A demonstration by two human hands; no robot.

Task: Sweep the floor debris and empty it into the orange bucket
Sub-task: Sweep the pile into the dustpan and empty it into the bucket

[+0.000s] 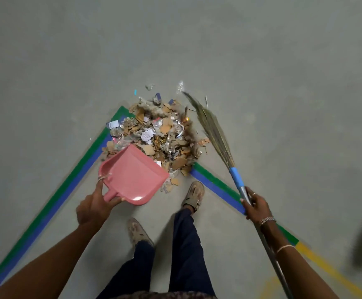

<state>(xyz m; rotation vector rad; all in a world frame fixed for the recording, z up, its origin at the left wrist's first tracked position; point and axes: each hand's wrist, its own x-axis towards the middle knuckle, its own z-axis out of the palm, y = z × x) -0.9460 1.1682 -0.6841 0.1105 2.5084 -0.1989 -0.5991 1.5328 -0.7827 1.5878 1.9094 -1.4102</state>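
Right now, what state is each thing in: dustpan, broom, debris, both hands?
Dustpan: empty, lip against the pile's near edge.
Debris pile: heaped on the floor, none scooped.
Broom: bristles beside the pile's right side.
Left hand: grips the dustpan handle.
Right hand: grips the broom shaft.
Orange bucket: not in view.

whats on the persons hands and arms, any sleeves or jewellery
No sleeves show. The right hand has a ring, a metal link bracelet at the wrist and a thin pale band further up. The left hand wears a thin ring.
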